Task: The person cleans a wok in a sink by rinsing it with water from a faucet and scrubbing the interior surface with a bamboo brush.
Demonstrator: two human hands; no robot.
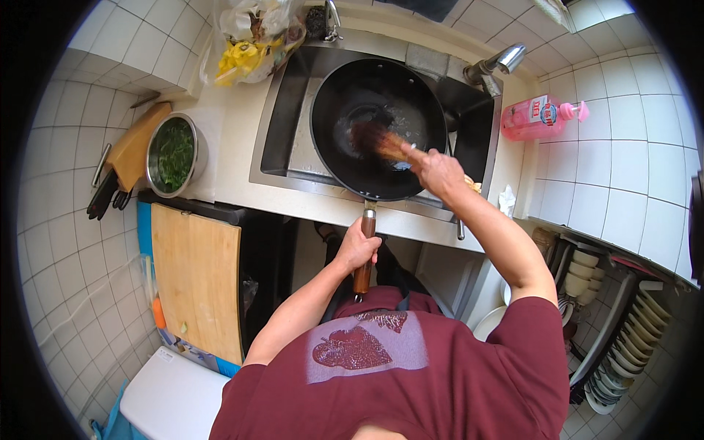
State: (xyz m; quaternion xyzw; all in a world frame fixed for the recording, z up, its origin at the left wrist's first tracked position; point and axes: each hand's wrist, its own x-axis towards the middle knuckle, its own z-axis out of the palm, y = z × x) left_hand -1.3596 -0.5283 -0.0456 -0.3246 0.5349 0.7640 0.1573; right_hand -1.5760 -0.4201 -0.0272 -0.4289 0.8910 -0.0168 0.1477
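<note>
A black wok (379,176) lies over the steel sink (297,126), its inside wet and facing up. My left hand (357,245) grips the wok's brown wooden handle (362,275) close to my body. In my right hand (437,170) is a bamboo wok brush (393,146). The brush's dark bristles are inside the wok, near its middle, and look blurred. Some wet sheen and small droplets show on the wok's surface around the bristles.
Behind the sink stands a chrome faucet (495,60); a pink pump bottle (533,118) is on the right. At left are a steel bowl of leafy greens (173,154), a knife block (135,148) and a wooden cutting board (198,275). A plastic bag (253,44) sits back left. Stacked dishes (627,346) fill a right-hand rack.
</note>
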